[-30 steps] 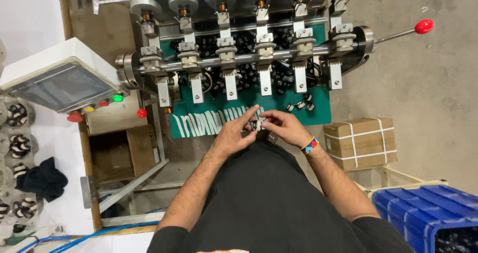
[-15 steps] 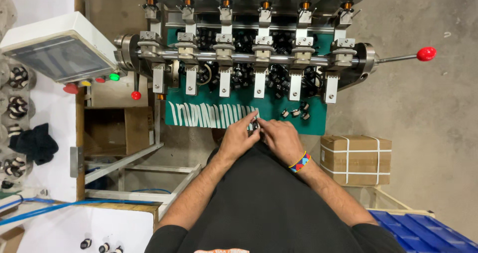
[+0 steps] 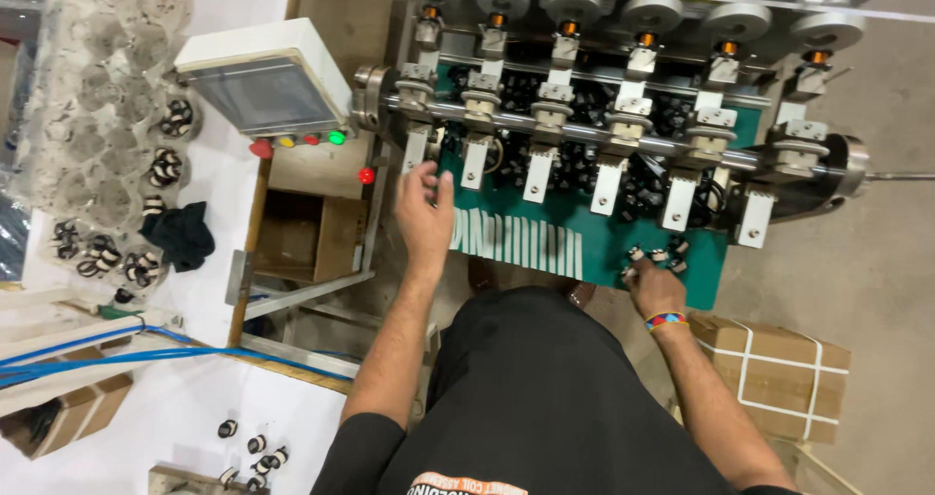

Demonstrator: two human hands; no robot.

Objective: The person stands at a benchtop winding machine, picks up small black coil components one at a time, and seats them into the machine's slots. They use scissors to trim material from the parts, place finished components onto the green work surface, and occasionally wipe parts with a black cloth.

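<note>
My left hand (image 3: pixel 425 211) is stretched out with fingers apart, just below the leftmost station (image 3: pixel 417 115) of a multi-station winding machine; I see nothing in it. My right hand (image 3: pixel 655 287), with a coloured wristband, rests at the green tray's (image 3: pixel 545 237) right front edge. Its curled fingertips lie on a cluster of small black-and-white coil parts (image 3: pixel 654 255); whether they grip one is hidden. A steel shaft (image 3: pixel 584 137) with several white clamps runs across the machine above both hands.
A white control box (image 3: pixel 263 86) with red, yellow and green buttons stands to the left. Further left, a white table (image 3: pixel 209 188) holds trays of coils (image 3: pixel 107 164), a black cloth (image 3: pixel 180 234) and blue cables (image 3: pixel 146 357). A strapped cardboard box (image 3: pixel 779 368) sits right.
My hands were together in front of me on a small part. They have now parted: the left went up-left to the machine, the right went right to the tray's loose parts.
</note>
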